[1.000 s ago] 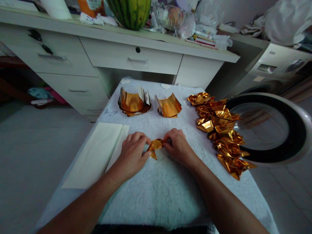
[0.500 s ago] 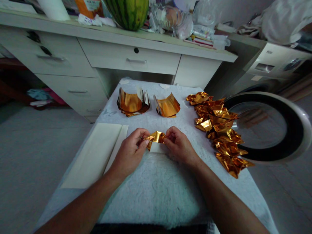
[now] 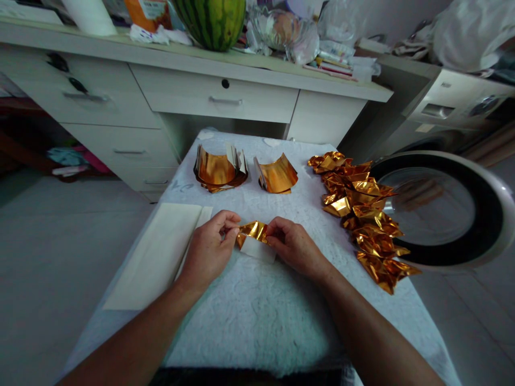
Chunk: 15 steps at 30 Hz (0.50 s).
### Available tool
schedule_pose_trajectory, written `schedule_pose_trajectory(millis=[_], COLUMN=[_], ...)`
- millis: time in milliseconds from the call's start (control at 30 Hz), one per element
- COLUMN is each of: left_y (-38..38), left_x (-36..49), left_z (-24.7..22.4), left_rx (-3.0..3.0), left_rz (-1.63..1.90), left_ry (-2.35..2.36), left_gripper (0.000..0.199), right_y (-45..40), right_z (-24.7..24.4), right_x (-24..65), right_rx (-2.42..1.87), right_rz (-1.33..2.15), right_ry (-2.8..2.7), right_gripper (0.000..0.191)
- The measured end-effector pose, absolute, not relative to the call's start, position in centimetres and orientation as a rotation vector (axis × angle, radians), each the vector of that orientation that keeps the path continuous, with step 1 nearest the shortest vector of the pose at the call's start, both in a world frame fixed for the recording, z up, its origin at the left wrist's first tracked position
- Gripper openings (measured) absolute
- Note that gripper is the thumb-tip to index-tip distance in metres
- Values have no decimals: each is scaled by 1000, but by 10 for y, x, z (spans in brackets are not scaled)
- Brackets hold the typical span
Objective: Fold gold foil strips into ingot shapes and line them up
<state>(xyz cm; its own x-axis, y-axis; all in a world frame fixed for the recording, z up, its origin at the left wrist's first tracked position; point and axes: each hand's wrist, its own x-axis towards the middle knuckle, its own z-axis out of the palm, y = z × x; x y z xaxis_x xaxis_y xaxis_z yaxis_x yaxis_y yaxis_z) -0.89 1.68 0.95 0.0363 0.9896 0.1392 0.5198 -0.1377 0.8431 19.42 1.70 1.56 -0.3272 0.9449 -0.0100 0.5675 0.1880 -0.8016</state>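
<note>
Between my two hands is a sheet of gold foil paper (image 3: 254, 230), partly folded, its pale backing showing below the shiny part. My left hand (image 3: 212, 244) pinches its left end between thumb and fingers. The right end is pinched by my right hand (image 3: 293, 244). Beyond them lie a curved stack of gold foil paper (image 3: 217, 169) and a smaller curved stack (image 3: 279, 174). Along the right side of the table runs a row of several folded gold foil pieces (image 3: 358, 209), crumpled-looking and pointed.
Cream paper sheets (image 3: 155, 252) lie at the left of the cloth-covered table (image 3: 257, 316). Behind stands a white drawer desk (image 3: 225, 96) bearing a watermelon (image 3: 211, 21) and plastic bags. An open washing machine door (image 3: 442, 209) reaches up to the table's right edge.
Both hands have shifted slightly, the left one a little to the left and the right one slightly lower. The foil paper has tilted, and more of its pale backing shows.
</note>
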Motion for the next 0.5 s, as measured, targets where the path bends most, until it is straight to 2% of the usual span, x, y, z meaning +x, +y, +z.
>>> schedule_pose_trajectory(millis=[133, 500], left_y=[16, 20], left_x=[-9, -6], left_z=[11, 1], left_rx=[1751, 2348], left_rz=[1003, 681], left_ry=[1534, 1563], left_gripper=[11, 23], right_y=[16, 15], right_z=[17, 17], right_x=[194, 189], right_rx=[-1411, -1474], right_rz=[969, 658], right_ry=[-2019, -2233], right_gripper=[6, 11])
